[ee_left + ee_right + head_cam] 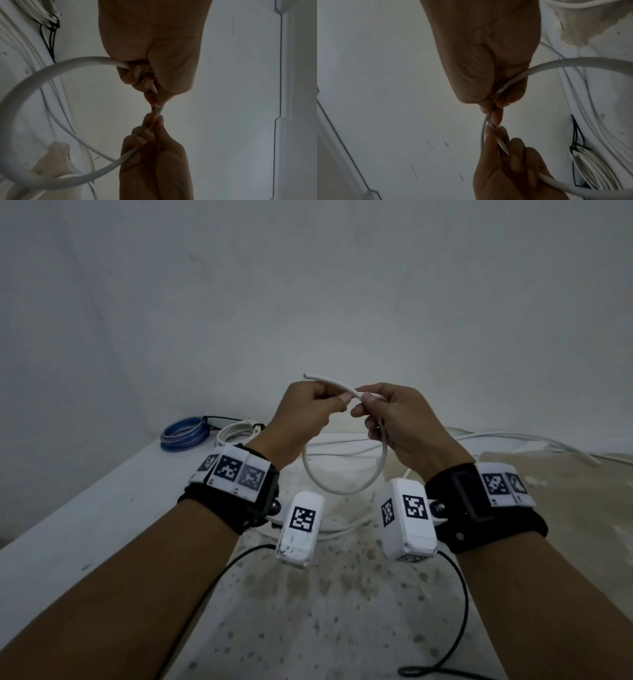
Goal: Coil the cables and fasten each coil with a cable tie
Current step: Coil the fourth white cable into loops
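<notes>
Both hands are raised above the table and hold one white cable (342, 492), bent into a single hanging loop. My left hand (337, 402) grips the cable near its free end (308, 376), which sticks out up and to the left. My right hand (364, 402) pinches the same cable just beside the left thumb, with the rest running down through its curled fingers. In the left wrist view, the left hand (150, 75) and right hand (150, 129) meet fingertip to fingertip on the cable (12, 105). The right wrist view shows the same loop (573, 62).
At the back left of the table lie a blue coil (186, 444) and a white coil (227, 433) bound with a black tie (573, 147). Loose white cable (513, 438) trails off to the right. A stained cloth (308, 611) covers the table; a wall rises behind.
</notes>
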Motion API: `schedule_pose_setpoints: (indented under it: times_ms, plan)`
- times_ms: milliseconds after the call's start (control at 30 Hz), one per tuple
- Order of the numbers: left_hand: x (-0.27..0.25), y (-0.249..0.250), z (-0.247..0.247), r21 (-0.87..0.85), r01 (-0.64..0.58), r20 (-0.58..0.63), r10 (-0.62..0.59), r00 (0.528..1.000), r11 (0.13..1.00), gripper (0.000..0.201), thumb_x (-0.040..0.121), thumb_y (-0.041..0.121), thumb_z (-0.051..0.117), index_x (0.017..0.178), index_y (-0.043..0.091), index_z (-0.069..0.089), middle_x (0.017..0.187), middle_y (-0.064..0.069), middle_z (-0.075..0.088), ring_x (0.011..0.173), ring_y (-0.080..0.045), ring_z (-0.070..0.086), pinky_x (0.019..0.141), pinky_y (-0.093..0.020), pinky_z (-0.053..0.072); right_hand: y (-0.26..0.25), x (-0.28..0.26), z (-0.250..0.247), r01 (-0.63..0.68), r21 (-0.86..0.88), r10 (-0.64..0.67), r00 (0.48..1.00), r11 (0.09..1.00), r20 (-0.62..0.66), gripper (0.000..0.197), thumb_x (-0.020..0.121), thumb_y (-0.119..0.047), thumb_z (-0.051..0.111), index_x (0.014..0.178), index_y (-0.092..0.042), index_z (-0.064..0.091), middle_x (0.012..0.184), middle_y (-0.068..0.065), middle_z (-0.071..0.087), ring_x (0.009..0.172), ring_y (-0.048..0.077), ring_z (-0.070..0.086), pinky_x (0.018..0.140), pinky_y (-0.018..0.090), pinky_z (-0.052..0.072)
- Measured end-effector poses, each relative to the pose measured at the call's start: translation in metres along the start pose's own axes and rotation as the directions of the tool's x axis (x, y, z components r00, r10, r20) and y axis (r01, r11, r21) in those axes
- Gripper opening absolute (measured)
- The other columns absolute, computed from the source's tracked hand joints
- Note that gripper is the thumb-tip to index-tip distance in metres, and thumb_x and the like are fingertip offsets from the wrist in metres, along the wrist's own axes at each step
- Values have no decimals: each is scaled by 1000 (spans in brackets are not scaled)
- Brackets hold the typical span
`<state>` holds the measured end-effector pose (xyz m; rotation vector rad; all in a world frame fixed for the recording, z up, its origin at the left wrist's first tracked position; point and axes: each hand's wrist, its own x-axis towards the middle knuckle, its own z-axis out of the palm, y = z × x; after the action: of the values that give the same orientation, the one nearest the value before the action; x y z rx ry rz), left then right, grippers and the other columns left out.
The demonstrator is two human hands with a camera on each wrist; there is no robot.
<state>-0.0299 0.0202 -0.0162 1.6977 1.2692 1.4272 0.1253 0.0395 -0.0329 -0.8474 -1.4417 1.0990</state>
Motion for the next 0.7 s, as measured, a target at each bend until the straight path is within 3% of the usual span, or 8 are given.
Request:
schedule_pose_setpoints:
  times_ms: [133,200,300,400,467,533,700]
  plan:
    - [6,-1,5,-68,88,-59,-92,994,994,33,92,39,63,84,9,75,70,-2,67,43,-10,37,41,-21,29,3,-2,-4,-7,-17,7,999,1000,31,12,98,-11,56,99,-6,67,78,6,72,56,10,56,54,22,50]
    - [7,-3,8,-139,119,-72,-129,989,983,30,94,33,62,89,7,76,72,-4,69,43,-11,39,41,-20,30,5,-3,-1,-15,39,15,1000,999,-14,12,99,-9,55,96,-5,65,77,8,72,58,12,61,58,24,54]
    - [5,-6,11,-215,157,-98,-181,979,964,22,90,25,69,94,5,75,81,-6,71,49,-10,53,47,-21,44,5,-2,-2,-19,217,50,989,976,-136,13,100,-7,52,92,-2,60,78,13,69,62,20,67,63,31,59]
    - [2,-10,18,-271,131,-108,-166,980,954,16,86,21,74,89,5,74,77,-5,71,55,-11,62,56,-23,52,0,-4,-9,-50,320,96,987,946,-129,11,101,-10,51,97,-1,57,84,15,69,68,25,69,66,36,61]
    - [-1,-9,25,-261,80,-121,-115,986,962,12,85,17,75,87,5,74,72,-5,70,57,-10,63,57,-23,53,-3,-8,-10,-59,175,75,993,983,-90,17,98,-19,58,100,-2,59,87,14,73,66,20,70,60,32,58]
    - [-1,-5,29,-247,62,-124,-95,988,967,13,85,16,74,88,3,73,72,-5,69,57,-9,62,58,-22,53,-2,-8,-9,-16,3,17,997,1000,-82,20,94,-24,66,95,-4,62,81,12,74,54,13,61,50,24,50]
    - [2,4,24,-282,178,-33,-195,980,943,22,93,24,63,95,5,74,83,-6,71,54,-11,52,45,-20,38,-2,-3,-16,-5,41,13,984,999,-179,13,94,-13,63,91,-1,61,66,6,71,43,10,44,41,21,34]
